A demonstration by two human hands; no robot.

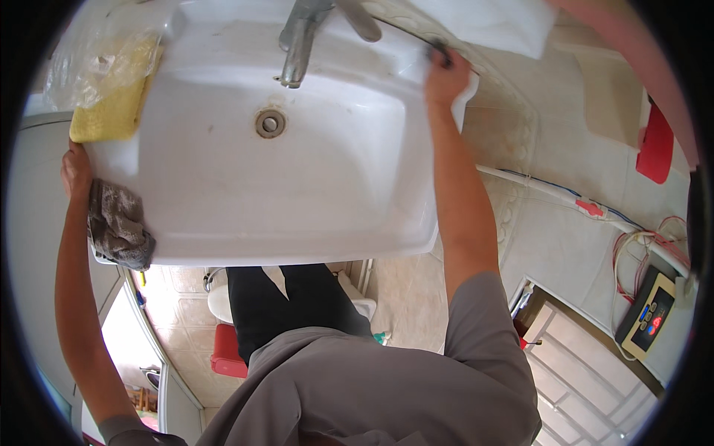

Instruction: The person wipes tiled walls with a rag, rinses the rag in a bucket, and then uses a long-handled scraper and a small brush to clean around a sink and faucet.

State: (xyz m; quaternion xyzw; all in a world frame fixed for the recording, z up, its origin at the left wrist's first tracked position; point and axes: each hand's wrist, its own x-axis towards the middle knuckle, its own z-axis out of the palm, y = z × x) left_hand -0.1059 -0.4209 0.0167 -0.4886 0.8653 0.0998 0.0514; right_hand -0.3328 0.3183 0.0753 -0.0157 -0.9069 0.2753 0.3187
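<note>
A white washbasin [260, 197] with a grey metal tap [299, 56] and a round drain [270, 123] fills the middle of the view. My left hand [76, 171] is closed at the basin's left edge, its fingers partly hidden. Just beyond it lies a folded yellow cloth [111, 93] partly under clear plastic film [85, 52]. A crumpled grey-brown cloth [119, 223] hangs over the front left corner, beside my left wrist. At the far right corner, my right hand [448, 80], slightly blurred, is closed around a small dark object [442, 56]. A thin dark line runs from there toward the tap.
Behind the basin runs a tiled wall with a white sheet-like thing [491, 22]. A white pipe [554, 192] and loose wires [632, 253] lie along the right wall near a control box [645, 316]. Below the basin are a red container [227, 351] and tiled floor.
</note>
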